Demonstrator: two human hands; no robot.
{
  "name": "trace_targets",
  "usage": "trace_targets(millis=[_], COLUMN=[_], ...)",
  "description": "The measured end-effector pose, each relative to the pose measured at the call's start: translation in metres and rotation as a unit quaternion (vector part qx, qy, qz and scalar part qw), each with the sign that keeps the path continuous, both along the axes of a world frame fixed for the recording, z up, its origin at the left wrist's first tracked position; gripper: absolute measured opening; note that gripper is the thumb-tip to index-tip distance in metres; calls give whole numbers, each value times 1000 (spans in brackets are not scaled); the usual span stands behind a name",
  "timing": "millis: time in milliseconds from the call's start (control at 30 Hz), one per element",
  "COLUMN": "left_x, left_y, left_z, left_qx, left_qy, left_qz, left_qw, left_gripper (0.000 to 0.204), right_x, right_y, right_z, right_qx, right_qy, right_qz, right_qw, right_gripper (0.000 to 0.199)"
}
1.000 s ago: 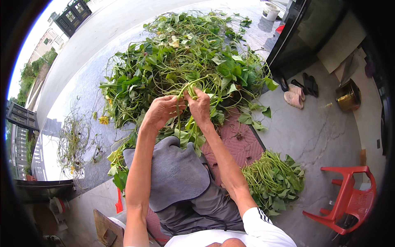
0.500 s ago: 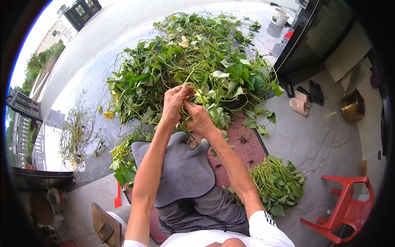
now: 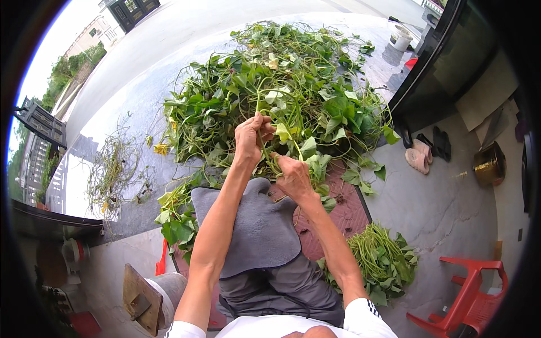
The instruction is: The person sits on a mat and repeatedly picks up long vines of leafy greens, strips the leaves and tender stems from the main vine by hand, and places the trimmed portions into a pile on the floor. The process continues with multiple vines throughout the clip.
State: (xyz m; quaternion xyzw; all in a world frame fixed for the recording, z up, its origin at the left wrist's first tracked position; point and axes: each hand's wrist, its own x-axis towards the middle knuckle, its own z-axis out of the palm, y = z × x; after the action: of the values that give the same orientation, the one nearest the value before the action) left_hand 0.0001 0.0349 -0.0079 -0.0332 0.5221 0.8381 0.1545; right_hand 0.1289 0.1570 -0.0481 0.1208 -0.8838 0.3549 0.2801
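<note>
A big heap of green leafy vines (image 3: 282, 96) lies on the wet ground in front of me. My left hand (image 3: 252, 135) is raised and closed around a vine stem pulled up from the heap. My right hand (image 3: 293, 176) sits just below and to the right, gripping the lower part of the same bunch of stems and leaves. A grey cloth (image 3: 253, 225) covers my lap under both forearms. A smaller pile of picked greens (image 3: 377, 259) rests on the floor at my right.
A red plastic stool (image 3: 468, 293) stands at the lower right. Sandals (image 3: 422, 152) and a brass pot (image 3: 489, 164) lie at the right. A white bucket (image 3: 401, 38) is far back. Stripped stems (image 3: 115, 169) lie at the left, a wooden board (image 3: 141, 298) near my left side.
Both hands have lifted and drawn apart, the left rising with a vine stem, the right staying lower on the bunch. The camera has tilted slightly.
</note>
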Motion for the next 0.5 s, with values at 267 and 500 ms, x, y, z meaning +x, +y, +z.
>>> trace_targets(millis=[267, 500], left_x=[9, -11], left_y=[7, -40], left_z=[5, 49], left_qx=[105, 75], left_qy=[-34, 127], left_qz=[-11, 145], left_qw=[994, 978], left_gripper=[36, 38], right_x=[11, 83], right_y=[-10, 48], right_z=[-3, -106], right_qx=[17, -63], right_qy=[-30, -232], right_qz=[-111, -236], right_qw=[993, 941], right_gripper=[37, 21])
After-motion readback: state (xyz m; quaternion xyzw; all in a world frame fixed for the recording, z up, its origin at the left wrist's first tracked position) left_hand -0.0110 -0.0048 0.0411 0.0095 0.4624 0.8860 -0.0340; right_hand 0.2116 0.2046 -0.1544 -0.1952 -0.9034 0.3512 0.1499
